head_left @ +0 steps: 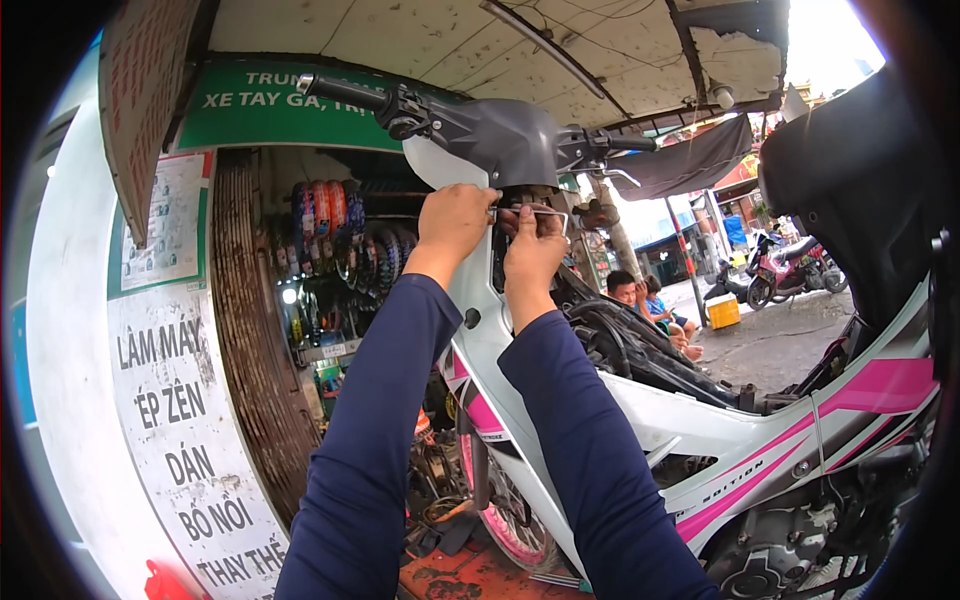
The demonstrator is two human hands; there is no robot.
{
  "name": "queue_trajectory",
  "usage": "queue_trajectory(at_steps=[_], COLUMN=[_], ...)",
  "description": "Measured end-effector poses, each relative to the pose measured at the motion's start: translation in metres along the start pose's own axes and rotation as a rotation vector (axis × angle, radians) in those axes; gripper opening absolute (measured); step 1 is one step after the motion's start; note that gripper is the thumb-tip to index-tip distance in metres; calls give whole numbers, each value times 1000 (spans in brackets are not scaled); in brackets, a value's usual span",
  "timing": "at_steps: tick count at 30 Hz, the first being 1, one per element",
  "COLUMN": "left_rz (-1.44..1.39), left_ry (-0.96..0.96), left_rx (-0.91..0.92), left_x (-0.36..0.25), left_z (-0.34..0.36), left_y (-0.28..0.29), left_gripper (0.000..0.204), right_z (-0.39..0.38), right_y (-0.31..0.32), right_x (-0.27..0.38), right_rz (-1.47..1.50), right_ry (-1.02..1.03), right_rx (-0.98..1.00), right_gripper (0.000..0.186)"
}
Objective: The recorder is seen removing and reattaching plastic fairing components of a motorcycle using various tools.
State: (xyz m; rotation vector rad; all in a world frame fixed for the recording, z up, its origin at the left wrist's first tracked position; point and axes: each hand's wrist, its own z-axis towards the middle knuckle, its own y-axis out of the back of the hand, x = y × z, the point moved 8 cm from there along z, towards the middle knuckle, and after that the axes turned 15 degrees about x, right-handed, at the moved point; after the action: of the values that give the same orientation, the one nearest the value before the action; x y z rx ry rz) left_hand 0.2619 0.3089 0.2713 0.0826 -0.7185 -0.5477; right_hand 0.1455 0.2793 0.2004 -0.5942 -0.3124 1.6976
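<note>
A white and pink motorbike (640,405) stands in front of me, its grey handlebar cover (510,135) above my hands. Just under that cover, my right hand (533,262) pinches a thin bent metal rod (563,213), which looks like an L-shaped hex key. The rod's far end is hidden behind my fingers. My left hand (452,230) is closed at the upper edge of the white front panel (475,300), right beside my right hand. Whatever its fingertips grip cannot be made out. Dark wiring and frame parts (610,330) show behind the panel, where the body is uncovered.
The raised black seat (840,200) stands at the right. An orange-red platform (470,570) lies below the pink-rimmed front wheel (515,535), with tools and parts beside it. Two people (650,300) sit beyond the bike near a yellow box (724,311). Tyres (330,208) hang inside the shop.
</note>
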Motion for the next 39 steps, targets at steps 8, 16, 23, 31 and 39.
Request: queue_trajectory(at_steps=[8,16,23,31,39], left_rz=[8,9,40,54,52], left_ry=[-15,-8,-26,-26,-33], left_rx=[-49,-83,-83,-120,-127], left_x=[1,0,-4,0,-3], left_z=[-1,-3,-2,-3,-1], left_y=[-1,3,3,2,0], left_gripper=[23,23,20,21,19], right_z=[-1,-3,-1,-3,6], right_y=[-4,-11,-13,-6,-5], right_x=[1,1,-1,-8,3], right_rz=[-8,61,64,118,-66], right_ry=[-15,-75,-48,-84,-45], right_rx=[28,80,125,-21,39], right_gripper=[6,11,9,9,9])
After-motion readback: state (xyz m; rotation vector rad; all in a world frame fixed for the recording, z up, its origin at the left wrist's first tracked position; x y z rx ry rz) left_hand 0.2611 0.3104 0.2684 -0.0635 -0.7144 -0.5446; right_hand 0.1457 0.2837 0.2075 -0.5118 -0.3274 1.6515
